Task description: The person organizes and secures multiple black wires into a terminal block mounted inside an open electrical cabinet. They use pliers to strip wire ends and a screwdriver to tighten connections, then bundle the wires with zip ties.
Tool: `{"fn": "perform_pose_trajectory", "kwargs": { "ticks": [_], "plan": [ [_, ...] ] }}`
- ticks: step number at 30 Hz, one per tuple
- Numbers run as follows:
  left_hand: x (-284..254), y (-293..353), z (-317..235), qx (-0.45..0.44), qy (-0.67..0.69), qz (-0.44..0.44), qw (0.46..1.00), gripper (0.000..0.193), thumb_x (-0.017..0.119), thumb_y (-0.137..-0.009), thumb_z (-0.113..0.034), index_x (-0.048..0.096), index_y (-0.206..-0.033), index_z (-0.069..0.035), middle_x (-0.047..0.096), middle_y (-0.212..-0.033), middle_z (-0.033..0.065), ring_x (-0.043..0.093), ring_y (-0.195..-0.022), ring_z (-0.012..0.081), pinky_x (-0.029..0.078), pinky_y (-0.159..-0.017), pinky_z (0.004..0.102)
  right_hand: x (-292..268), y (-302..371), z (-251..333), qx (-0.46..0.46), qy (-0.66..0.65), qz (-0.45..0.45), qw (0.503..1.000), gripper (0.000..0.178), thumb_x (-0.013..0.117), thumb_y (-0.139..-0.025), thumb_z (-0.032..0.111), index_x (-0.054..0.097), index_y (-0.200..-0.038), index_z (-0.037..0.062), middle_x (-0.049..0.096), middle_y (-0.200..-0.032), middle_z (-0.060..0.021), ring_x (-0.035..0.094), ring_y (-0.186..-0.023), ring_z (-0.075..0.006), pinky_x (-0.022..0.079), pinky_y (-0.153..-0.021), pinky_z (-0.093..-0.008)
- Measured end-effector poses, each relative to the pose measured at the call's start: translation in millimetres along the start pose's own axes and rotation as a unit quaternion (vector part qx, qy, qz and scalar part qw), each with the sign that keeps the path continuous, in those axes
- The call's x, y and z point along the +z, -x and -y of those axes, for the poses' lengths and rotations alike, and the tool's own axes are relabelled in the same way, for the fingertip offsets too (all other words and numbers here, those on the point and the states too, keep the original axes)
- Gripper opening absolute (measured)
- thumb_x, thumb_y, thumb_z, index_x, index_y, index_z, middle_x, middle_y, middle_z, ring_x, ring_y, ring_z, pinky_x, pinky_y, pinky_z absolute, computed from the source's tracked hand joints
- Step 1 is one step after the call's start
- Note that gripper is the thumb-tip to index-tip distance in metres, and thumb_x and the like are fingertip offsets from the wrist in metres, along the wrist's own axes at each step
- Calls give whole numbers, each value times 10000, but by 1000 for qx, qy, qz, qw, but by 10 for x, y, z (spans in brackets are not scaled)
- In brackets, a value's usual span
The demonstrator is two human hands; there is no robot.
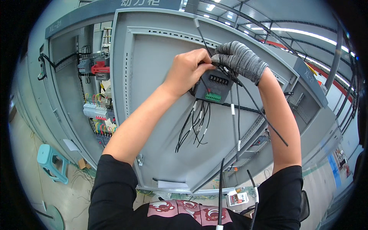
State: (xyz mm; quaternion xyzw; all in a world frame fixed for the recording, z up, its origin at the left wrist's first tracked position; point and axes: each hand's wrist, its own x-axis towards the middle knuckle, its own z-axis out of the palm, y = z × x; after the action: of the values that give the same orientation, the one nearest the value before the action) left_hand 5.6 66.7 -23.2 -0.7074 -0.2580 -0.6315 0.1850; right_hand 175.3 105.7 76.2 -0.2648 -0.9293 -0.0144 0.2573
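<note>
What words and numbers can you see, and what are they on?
I can't copy writing out, but here's where it is:
Large pale characters: the cabinet's top strip, cut off by the picture's edge.
Smaller pale lettering: that strip's left end.
Similar lettering: the right-hand cabinet's strip.
White wire sleeves, dark grey device: any marks too small to read.
</note>
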Motion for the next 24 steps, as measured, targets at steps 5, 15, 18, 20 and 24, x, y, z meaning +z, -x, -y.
{"fn": "perform_pose_trajectory", "kwargs": {
  "ticks": [5, 15, 18, 20, 24],
  "plan": [
    [-15, -28, -5, -29, -2, 10, 1000, 103, 688, -783, -17, 590, -789, 12, 636, -730, 91, 594, -643, 169, 464, -596, 291, -56, 136, 137, 24, 49, -43, 998, 359, 722, -817, 318, 689, -949, -15, 684, -814, -191, 669, -722, -276, 528, -702, -354],
    [-50, -51, -88, -69, -5, 18, 997, 105, 699, -781, -20, 600, -798, 10, 630, -717, 74, 573, -632, 131, 460, -585, 270, -93, 340, 599, -26, 297, -34, 954, 246, 667, -776, 271, 702, -870, 46, 673, -800, -180, 671, -790, -324, 542, -720, -405],
    [-45, -77, -98, -60, 1, 20, 998, 106, 701, -777, -18, 605, -812, 10, 633, -729, 76, 577, -648, 133, 465, -602, 273, -89, 254, 639, -22, 394, -6, 919, 188, 642, -771, 217, 712, -862, 68, 678, -795, -179, 669, -773, -336, 547, -712, -412],
    [-41, -80, -96, -57, 13, 22, 998, 106, 699, -775, -17, 609, -824, 10, 636, -742, 78, 578, -659, 131, 468, -614, 276, -103, 238, 604, -43, 379, -10, 924, 185, 646, -767, 217, 710, -852, 66, 675, -791, -182, 668, -767, -336, 547, -709, -408],
    [-6, -79, -65, -69, 37, 41, 996, 103, 685, -778, -14, 613, -848, 10, 638, -764, 79, 580, -675, 126, 471, -627, 281, -145, 350, 515, -61, 278, -78, 955, 162, 632, -797, 185, 676, -871, 49, 647, -736, -164, 639, -716, -340, 521, -664, -402]
  ]
}}
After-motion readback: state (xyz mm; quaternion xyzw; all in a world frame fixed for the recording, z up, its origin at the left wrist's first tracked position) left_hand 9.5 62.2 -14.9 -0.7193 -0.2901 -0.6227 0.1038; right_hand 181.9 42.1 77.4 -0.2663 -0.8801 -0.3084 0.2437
